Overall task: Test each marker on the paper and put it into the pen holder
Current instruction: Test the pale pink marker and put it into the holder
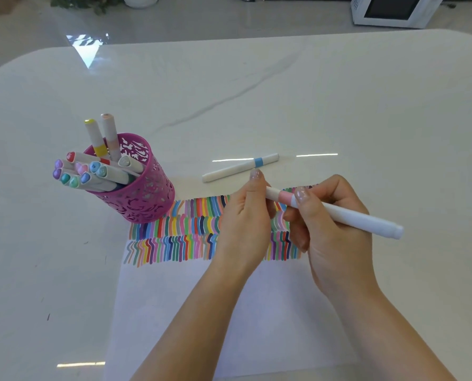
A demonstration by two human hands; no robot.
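Both hands hold one white marker with a pink band (347, 215) above the paper (229, 312). My right hand (331, 229) grips its barrel, and my left hand (245, 215) pinches the cap end near the pink band. Rows of coloured test strokes cover the top of the sheet. A second white marker with a blue band (240, 167) lies on the table just beyond the paper. The pink cut-out pen holder (144, 193) stands at the paper's top left corner, with several markers in it.
The white marble table (339, 105) stretches wide around the sheet. A white microwave (391, 9) sits on the floor beyond the far right edge, and a potted plant (92, 2) stands beyond the far left.
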